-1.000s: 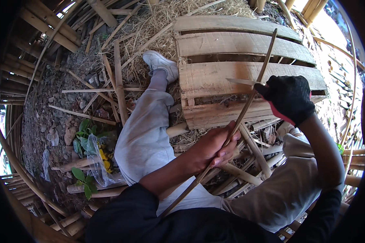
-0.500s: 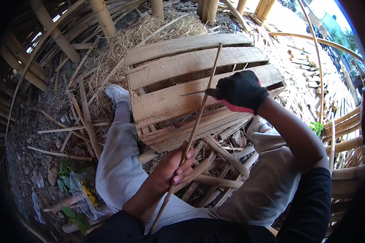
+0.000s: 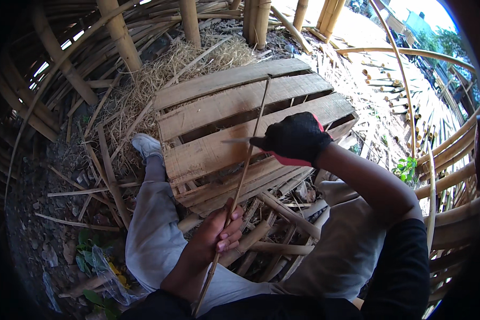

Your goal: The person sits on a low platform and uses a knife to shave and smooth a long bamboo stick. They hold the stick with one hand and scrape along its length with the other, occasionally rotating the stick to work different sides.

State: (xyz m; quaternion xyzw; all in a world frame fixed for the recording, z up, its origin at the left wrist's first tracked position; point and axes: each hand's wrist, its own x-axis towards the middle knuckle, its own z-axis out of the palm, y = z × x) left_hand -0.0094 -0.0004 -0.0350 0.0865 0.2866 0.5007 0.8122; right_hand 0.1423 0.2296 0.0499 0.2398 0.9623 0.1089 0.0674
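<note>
A long, thin bamboo strip (image 3: 244, 172) runs slantwise from my lap up over a slatted wooden crate (image 3: 213, 152). My bare left hand (image 3: 218, 230) is wrapped round its lower part. In a black and red glove, my right hand (image 3: 292, 140) is closed on a knife (image 3: 234, 141), whose blade points left and crosses the strip. The thumb of the glove lies against the strip at the blade. The knife's handle is hidden inside the glove, and the blade looks slightly blurred. Under both hands, the crate stands between my legs with gaps between its top slats.
Dry shavings (image 3: 197, 61) lie heaped behind the crate. Bamboo offcuts (image 3: 290, 213) cover the ground between my legs. Upright bamboo poles (image 3: 120, 34) stand at the back left. Stacked bamboo (image 3: 453, 186) edges the right side, and a clear plastic bag (image 3: 109, 274) lies at lower left.
The whole scene has shifted a little left and, in its upper part, down. My right hand and the knife sit slightly lower along the strip; my left hand keeps its grip.
</note>
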